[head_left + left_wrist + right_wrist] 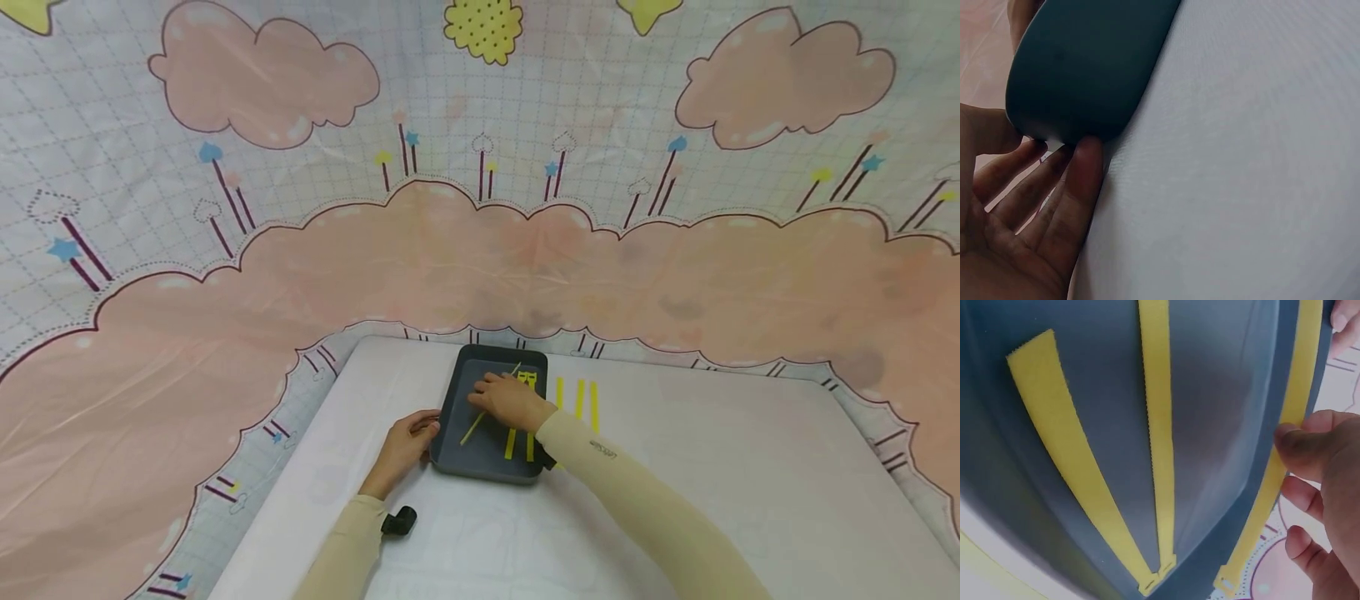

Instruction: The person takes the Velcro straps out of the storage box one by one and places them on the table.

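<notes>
A dark grey tray (486,474) stands on the white table. At its left side, my left hand (403,450) holds the tray's edge; in the left wrist view, thumb and fingers touch the tray wall (1079,75) near a corner. My right hand (516,402) is over the tray. Between its thumb and fingers it pinches a yellow hook-and-loop cable tie (1300,375) with a slotted head, slanting across the tray. Two more yellow ties (1159,425) lie on the tray floor, their slotted heads close together.
Several yellow strips (595,404) lie on the table (720,467) just right of the tray, partly behind the right forearm. A black wrist camera (400,521) sticks out from the left sleeve. Behind the table hangs a patterned pink and white cloth (525,258).
</notes>
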The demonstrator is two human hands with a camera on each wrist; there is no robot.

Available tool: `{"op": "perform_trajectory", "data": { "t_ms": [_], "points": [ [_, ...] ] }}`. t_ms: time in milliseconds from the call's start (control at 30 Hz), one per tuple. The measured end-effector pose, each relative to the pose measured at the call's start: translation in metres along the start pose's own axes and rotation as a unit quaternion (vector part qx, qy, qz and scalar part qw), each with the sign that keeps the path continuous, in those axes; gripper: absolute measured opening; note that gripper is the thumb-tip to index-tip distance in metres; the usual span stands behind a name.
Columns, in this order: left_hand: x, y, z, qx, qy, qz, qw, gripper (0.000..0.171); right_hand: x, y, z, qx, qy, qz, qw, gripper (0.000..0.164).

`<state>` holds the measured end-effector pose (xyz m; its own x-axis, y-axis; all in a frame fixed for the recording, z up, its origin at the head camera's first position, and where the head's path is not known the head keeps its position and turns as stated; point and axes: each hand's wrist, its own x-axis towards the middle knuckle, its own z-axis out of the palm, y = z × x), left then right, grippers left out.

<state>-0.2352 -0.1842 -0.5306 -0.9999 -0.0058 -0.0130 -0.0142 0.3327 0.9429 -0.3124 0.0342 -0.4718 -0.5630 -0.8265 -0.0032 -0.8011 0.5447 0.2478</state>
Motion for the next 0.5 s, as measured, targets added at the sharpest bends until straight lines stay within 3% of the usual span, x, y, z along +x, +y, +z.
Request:
{"op": "perform_trajectory", "data": {
  "t_ms": [300, 500],
  "points": [
    [-0.003, 0.004, 0.001, -0.003, -0.001, -0.004, 1.0000, 0.033, -0.009, 0.005, -0.007, 0.042, 0.062, 0.002, 0.997, 0.022],
    [-0.002, 0.002, 0.001, 0.007, 0.005, -0.008, 0.9999, 0.032, -0.018, 0.008, -0.010, 0.069, 0.121, 0.000, 0.990, 0.030]
  ]
}}
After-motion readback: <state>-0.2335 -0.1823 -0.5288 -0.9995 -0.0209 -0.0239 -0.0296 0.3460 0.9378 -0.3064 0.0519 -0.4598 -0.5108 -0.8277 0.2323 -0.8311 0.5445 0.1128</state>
